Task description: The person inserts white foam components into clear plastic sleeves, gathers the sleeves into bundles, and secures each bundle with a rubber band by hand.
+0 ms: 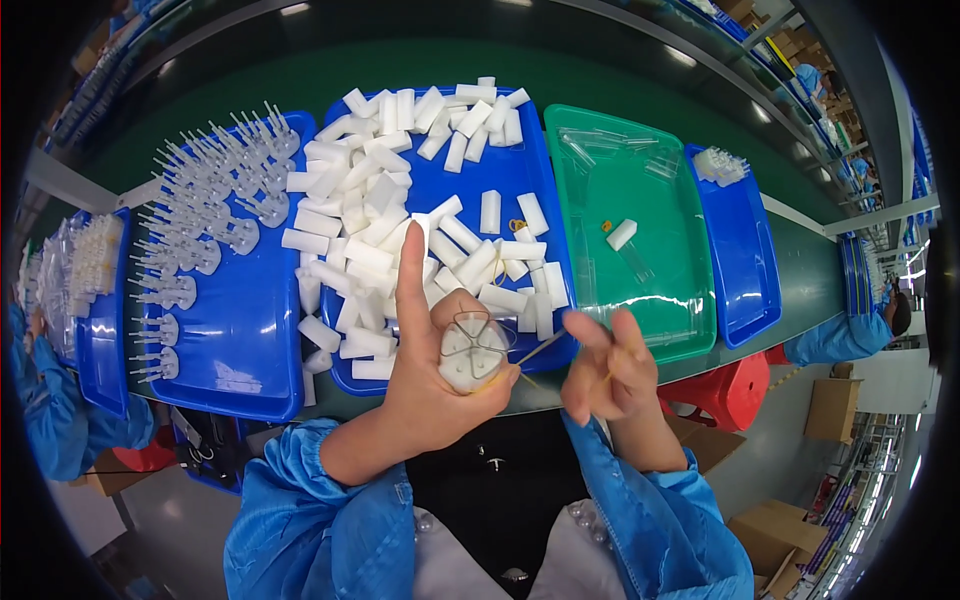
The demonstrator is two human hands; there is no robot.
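Note:
My left hand (420,350) is closed around a round white bundle (473,366) with clear curved-edged pieces on its upward end, the index finger pointing away over the tray. A thin yellow rubber band (540,348) runs from the bundle toward my right hand (612,372). The bent fingers of that hand, slightly blurred, hold the band stretched. Just beyond, many white foam blocks (375,255) lie heaped in a blue tray (450,175). Looped rubber bands (516,225) lie among them.
At left, a blue tray (240,345) carries white pronged parts (235,170). A green tray (640,300) on the right holds clear plastic pieces (590,148) and a foam block (621,234). Beyond stands another blue tray (740,270) with a white pronged bundle (720,166). Co-workers' blue sleeves (840,340) show.

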